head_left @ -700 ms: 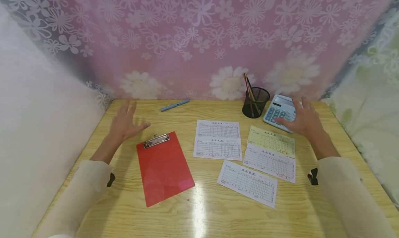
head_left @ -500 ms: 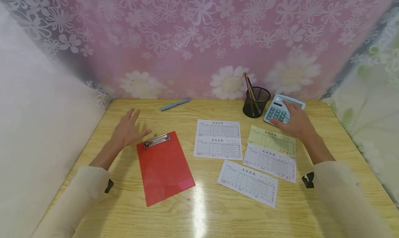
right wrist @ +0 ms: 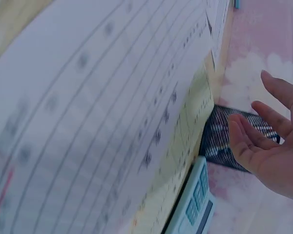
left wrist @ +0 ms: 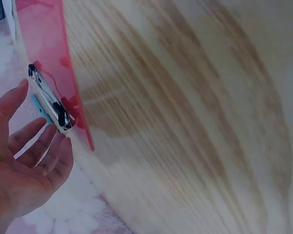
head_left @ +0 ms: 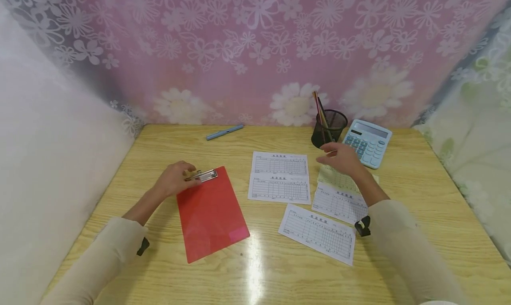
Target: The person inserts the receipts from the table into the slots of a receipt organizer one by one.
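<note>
A flat red plastic clipboard with a shiny silver metal clip is laid on the pale wood-grain worktop, turned a little, its clip end set on the far side. The left hand is placed at the clip's left end, the thumb parted fairly wide from loosely bent fingers; nothing is seen to be gripped, and whether the metal is touched cannot be told. By its look, the board is judged to be thin, light and stiff, with a glossy face that may prove slippery. A hold is best taken at the clip, where some thickness is offered for a pinch, or along a long edge; if only a far corner were lifted, the board could be swung round.

The right hand is held above a pale yellow printed paper slip, in front of the black mesh pen cup, with the fingers softly bent, the thumb apart and nothing grasped. The yellow slip is partly covered from view; along its near side it is met by a white printed paper slip. Such paper is likely to be limp, very light and easily creased, so one corner should be raised before being pinched.
</note>
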The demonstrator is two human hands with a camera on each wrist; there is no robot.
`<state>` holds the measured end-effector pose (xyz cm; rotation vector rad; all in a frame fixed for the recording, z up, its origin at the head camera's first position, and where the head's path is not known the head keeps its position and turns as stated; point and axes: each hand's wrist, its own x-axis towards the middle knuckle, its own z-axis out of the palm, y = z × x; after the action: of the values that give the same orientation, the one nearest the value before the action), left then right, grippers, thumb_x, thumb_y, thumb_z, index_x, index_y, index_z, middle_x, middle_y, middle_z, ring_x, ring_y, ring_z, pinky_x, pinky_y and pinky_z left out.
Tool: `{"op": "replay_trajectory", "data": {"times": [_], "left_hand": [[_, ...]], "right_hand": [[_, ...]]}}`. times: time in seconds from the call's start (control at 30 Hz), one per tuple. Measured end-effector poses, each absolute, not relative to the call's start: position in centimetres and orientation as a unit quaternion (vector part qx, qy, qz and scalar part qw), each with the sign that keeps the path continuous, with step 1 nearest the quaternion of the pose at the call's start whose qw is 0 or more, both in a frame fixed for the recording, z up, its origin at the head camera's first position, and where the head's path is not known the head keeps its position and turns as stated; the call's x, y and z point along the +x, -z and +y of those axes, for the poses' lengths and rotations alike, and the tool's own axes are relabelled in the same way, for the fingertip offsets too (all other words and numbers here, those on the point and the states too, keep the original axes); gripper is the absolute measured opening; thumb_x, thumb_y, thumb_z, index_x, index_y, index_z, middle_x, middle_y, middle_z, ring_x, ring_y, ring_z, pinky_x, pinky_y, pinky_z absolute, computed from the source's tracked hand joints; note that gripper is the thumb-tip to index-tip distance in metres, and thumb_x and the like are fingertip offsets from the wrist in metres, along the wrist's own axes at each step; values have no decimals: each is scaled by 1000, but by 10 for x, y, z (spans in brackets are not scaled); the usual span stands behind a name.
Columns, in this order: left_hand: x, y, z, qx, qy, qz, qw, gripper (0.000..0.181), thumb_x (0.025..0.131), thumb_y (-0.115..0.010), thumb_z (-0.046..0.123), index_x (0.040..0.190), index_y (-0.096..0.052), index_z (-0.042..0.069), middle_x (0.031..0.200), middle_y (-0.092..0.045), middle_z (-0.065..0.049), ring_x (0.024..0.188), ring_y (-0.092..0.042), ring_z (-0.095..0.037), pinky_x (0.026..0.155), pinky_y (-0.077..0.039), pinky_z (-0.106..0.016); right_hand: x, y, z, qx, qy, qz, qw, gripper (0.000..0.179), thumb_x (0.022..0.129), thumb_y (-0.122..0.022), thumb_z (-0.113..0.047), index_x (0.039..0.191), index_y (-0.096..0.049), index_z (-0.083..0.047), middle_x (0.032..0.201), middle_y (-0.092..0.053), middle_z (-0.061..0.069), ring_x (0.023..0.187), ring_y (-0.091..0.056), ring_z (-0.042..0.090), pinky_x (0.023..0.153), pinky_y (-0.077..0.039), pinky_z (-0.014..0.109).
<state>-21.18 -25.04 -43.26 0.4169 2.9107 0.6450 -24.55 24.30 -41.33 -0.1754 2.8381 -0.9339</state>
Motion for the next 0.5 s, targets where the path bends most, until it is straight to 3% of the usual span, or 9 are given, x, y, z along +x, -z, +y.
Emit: {"op": "replay_trajectory", "data": {"times": [0.27, 0.5], "left_hand": [[-214, 436, -239, 142, -203, 966, 68, 40, 83, -72, 31, 110, -66, 2, 105, -64, -14, 90, -61, -28, 79, -50, -44], [-218, 439, -237, 139, -205, 967, 64, 31, 83, -73, 26, 102, -67, 2, 99, -65, -12, 83, -59, -24, 74, -48, -40]], "right_hand": [[-260, 427, 217, -41, 321, 940, 106, 38, 87, -67, -26, 118, -64, -4, 122, -58, 22, 110, -54, 36, 89, -47, 46], [-264, 437, 198, -36, 288, 949, 122, 39, 82, -73, -30, 112, -63, -5, 114, -61, 20, 98, -56, 32, 80, -47, 41]]}}
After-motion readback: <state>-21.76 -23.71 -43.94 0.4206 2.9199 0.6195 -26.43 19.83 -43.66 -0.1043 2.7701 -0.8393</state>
